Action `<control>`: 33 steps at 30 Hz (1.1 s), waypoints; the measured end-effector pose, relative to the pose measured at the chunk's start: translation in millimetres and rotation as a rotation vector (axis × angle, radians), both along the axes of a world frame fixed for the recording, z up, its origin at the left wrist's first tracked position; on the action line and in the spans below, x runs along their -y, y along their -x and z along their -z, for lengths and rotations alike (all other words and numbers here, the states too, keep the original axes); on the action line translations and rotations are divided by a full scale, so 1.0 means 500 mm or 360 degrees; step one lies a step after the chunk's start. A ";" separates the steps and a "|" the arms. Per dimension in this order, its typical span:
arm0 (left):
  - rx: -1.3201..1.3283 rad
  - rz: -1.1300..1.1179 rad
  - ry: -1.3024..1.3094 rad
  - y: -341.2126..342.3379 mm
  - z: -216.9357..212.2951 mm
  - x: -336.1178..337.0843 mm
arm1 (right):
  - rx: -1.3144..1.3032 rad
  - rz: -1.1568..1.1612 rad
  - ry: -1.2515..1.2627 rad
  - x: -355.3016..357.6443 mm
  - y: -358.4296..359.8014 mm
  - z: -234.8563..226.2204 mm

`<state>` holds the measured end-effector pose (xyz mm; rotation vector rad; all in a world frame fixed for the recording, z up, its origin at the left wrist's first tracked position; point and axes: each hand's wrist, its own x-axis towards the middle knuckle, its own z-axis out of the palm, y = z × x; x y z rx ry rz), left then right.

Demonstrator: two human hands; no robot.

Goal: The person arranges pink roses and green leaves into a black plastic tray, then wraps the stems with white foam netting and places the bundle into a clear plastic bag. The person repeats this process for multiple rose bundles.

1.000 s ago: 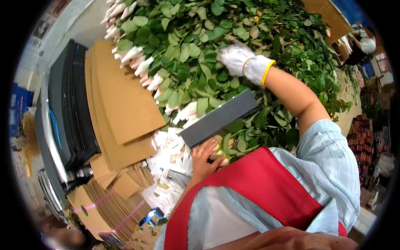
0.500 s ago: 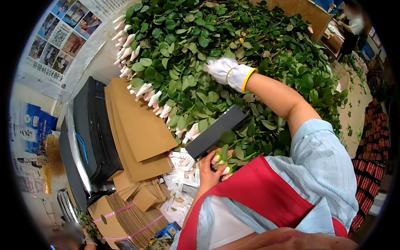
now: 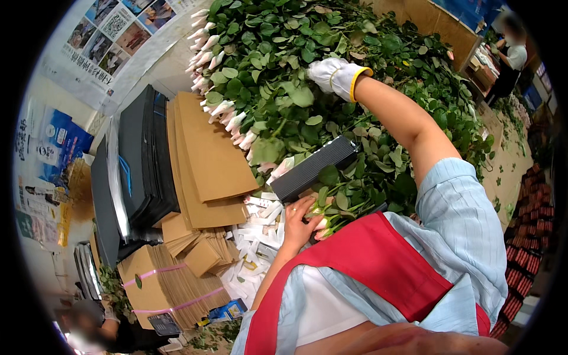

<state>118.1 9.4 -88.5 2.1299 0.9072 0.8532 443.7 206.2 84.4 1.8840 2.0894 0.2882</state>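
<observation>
Low in the middle, my left hand (image 3: 299, 223) has its bent fingers and thumb around a few pale pink-green roses (image 3: 320, 223), whose leafy stems run right. Beside it stands a dark grey ribbed block (image 3: 313, 170). My right hand (image 3: 336, 78), in a white glove with a yellow cuff, is over the big pile of leafy rose stems (image 3: 367, 50). A leafy rose stem (image 3: 299, 94), blurred by motion, runs down from its fingertips, which seem closed on it; the fingers themselves are partly lost to view. The left hand is bare and wears a ring.
Sleeved buds (image 3: 207, 59) line the pile's left edge. Further left are brown cardboard sheets (image 3: 222, 160), black boards (image 3: 139, 160), tied cardboard (image 3: 171, 290) and white paper scraps (image 3: 260, 236). One person (image 3: 512, 56) stands far right, another (image 3: 86, 325) lower left.
My gloved right hand has moved slightly up and right, with a blurred rose stem now below it. My left hand stays at the roses, and the whole view has shifted a little.
</observation>
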 end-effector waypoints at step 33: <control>0.0025 0.0024 0.0067 0.004 -0.001 -0.012 | -0.0136 0.0353 -0.1032 -0.019 -0.139 -0.115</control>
